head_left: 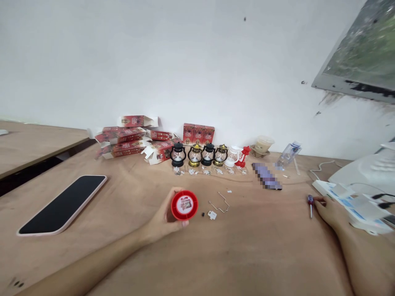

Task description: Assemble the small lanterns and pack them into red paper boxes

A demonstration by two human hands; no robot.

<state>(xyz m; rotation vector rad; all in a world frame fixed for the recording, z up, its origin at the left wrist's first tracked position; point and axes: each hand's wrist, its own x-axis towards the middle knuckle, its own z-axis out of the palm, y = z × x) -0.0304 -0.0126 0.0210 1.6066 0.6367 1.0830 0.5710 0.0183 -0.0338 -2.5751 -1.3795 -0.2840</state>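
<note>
My left hand (165, 216) is wrapped round a red toy lantern, its round red base (173, 209) turned toward me. A pale label with a battery picture sits in the middle of that base; the rest of the lantern is hidden behind it. At the right, the fingertips of my right hand (328, 210) are closed at the handle of a small screwdriver (310, 201), whose metal shaft points toward me. Just right of the lantern lie a bent wire handle (227, 203), a small white piece (212, 215) and a tiny black part (203, 214).
Several small lanterns (195, 156) stand in a row at the back, small parts before them. Behind are red boxes (198, 134) and opened cartons (128, 135). A phone (63, 205) lies left; a blurred purple item (267, 176), bottle (289, 153), cup (263, 144) and power strip (354, 207) are right.
</note>
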